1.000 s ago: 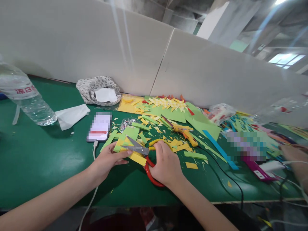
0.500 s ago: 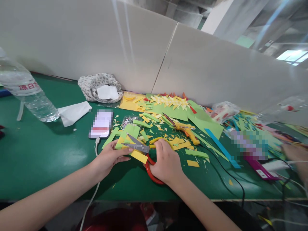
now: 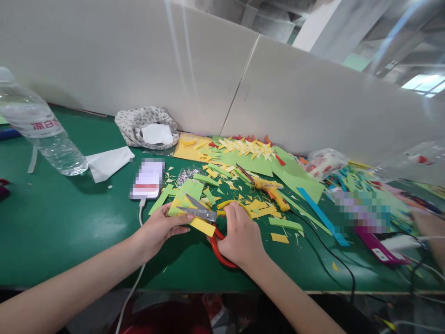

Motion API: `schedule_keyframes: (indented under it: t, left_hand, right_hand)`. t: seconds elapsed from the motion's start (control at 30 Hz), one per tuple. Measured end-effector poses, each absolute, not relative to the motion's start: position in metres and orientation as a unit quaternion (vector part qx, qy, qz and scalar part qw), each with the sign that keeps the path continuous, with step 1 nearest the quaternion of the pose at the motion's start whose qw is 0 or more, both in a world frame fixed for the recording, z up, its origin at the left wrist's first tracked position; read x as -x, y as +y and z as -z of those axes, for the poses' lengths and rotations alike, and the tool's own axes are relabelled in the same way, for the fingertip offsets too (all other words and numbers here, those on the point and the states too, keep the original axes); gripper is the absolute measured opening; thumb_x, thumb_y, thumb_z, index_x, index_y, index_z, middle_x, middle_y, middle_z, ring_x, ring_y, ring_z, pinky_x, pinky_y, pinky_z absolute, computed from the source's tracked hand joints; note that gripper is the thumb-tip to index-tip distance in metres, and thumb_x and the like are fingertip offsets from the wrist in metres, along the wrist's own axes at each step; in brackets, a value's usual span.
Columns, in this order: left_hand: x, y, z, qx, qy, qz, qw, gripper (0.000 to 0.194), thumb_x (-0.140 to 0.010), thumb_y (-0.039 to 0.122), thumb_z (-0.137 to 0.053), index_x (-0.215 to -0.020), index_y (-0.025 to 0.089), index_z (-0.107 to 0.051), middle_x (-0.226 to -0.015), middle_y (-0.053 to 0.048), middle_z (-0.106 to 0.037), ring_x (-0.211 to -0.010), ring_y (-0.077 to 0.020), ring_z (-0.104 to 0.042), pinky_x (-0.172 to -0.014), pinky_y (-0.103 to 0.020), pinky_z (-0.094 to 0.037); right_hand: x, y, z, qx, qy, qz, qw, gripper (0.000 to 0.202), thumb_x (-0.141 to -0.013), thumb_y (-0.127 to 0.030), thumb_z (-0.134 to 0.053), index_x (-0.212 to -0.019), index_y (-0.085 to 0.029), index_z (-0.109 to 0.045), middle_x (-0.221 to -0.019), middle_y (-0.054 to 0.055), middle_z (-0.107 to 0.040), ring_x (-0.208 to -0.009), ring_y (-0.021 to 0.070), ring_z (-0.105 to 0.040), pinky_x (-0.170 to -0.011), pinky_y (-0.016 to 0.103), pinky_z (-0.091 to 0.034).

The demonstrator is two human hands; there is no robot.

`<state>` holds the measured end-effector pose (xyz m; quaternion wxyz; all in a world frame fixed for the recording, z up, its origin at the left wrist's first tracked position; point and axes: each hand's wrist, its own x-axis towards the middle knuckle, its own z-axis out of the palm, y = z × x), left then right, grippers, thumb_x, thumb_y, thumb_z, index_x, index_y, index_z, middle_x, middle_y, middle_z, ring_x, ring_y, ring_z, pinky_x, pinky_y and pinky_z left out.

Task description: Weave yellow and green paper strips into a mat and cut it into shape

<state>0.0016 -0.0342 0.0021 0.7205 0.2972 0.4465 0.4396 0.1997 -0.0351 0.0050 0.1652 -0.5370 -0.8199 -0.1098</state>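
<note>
My right hand (image 3: 241, 234) grips scissors (image 3: 203, 214) with red and yellow handles; their blades stand slightly apart and point left. Between the thumb and fingers of my left hand (image 3: 162, 229) is a yellow paper strip (image 3: 201, 226), lying against the blades. A light green paper piece (image 3: 191, 189) shows just behind the blades; whether my left hand also holds it I cannot tell. Around the hands lie yellow paper scraps (image 3: 260, 211) and green paper strips (image 3: 285, 224). A yellow glue gun (image 3: 271, 189) rests beyond my right hand.
On the green table (image 3: 86, 232) stand a water bottle (image 3: 48, 127) and a patterned cloth pouch (image 3: 148, 127). A phone (image 3: 149, 178) is plugged into a white cable. To the right are a purple power strip (image 3: 377, 248), a blue strip (image 3: 323, 218) and another person's arm (image 3: 429, 227).
The view has shifted very slightly. Both hands, the scissors and the yellow paper strip keep nearly the same pose.
</note>
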Motion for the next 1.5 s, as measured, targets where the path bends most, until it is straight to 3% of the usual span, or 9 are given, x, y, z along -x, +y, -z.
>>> schedule_keyframes:
  t: [0.23,0.7,1.17,1.33,1.5]
  left_hand:
    - [-0.002,-0.035,-0.006,-0.291,0.464,-0.447,0.707,0.03,-0.057,0.022,-0.081,-0.084,0.018,-0.066,-0.085,-0.001,-0.071,-0.074,-0.0125,-0.065,-0.06,-0.017,-0.054]
    - [-0.001,-0.034,-0.019,-0.345,0.499,-0.439,0.663,0.039,-0.056,0.024,-0.079,-0.092,0.018,-0.066,-0.091,-0.005,-0.072,-0.084,-0.0189,-0.065,-0.063,-0.023,-0.052]
    - [-0.001,-0.032,-0.018,-0.354,0.512,-0.426,0.657,0.04,-0.058,0.024,-0.079,-0.095,0.019,-0.065,-0.091,-0.004,-0.072,-0.08,-0.0155,-0.065,-0.061,-0.019,-0.052]
    - [0.003,-0.032,-0.016,-0.352,0.503,-0.428,0.663,0.042,-0.059,0.026,-0.078,-0.097,0.019,-0.063,-0.098,-0.005,-0.071,-0.085,-0.017,-0.065,-0.065,-0.02,-0.053]
    - [0.003,-0.031,-0.017,-0.331,0.505,-0.439,0.666,0.047,-0.057,0.022,-0.079,-0.1,0.018,-0.061,-0.1,-0.005,-0.07,-0.084,-0.0152,-0.065,-0.068,-0.02,-0.052]
  right_hand:
    - [-0.2,-0.035,-0.005,0.533,-0.82,0.12,0.17,0.026,-0.062,-0.029,-0.054,-0.083,-0.017,-0.046,-0.08,0.007,-0.052,-0.073,0.0221,-0.053,-0.051,0.028,-0.036]
    - [-0.201,-0.034,-0.008,0.516,-0.82,0.14,0.202,0.021,-0.064,-0.031,-0.051,-0.079,-0.017,-0.049,-0.074,0.006,-0.053,-0.065,0.0198,-0.052,-0.048,0.027,-0.034]
    - [-0.204,-0.032,-0.003,0.505,-0.817,0.177,0.215,0.015,-0.065,-0.03,-0.051,-0.073,-0.018,-0.05,-0.071,0.005,-0.053,-0.062,0.0172,-0.051,-0.047,0.025,-0.03]
    - [-0.21,-0.024,-0.007,0.579,-0.772,0.052,0.258,0.023,-0.067,-0.04,-0.058,-0.072,-0.02,-0.047,-0.069,0.002,-0.052,-0.057,0.0152,-0.048,-0.049,0.025,-0.032]
    - [-0.216,-0.01,-0.013,0.625,-0.654,-0.283,0.319,0.03,-0.07,-0.045,-0.061,-0.068,-0.021,-0.044,-0.055,-0.005,-0.046,-0.047,0.011,-0.042,-0.045,0.023,-0.031]
